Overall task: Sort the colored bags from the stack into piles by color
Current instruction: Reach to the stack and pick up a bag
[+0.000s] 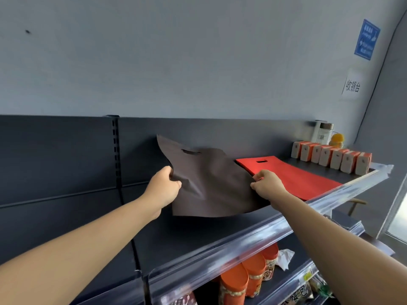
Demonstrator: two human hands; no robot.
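Step in hand: transfer of brown bag [211, 183], held above the shelf [343, 186]. Left hand [164, 186] and right hand [267, 183] each pinch one edge. Red bag [293, 175] lies flat alongside. Next move probably requires setting brown apart from red.

Brown bag [211, 181], cut-out handle, held up off shelf, rumpled, tilted. Red bag [293, 176], cut-out handle, flat on shelf, just right, partly overlapped.

left hand [164, 186] bare | right hand [267, 183] bare | forearms [99, 234] bare, unsleeved
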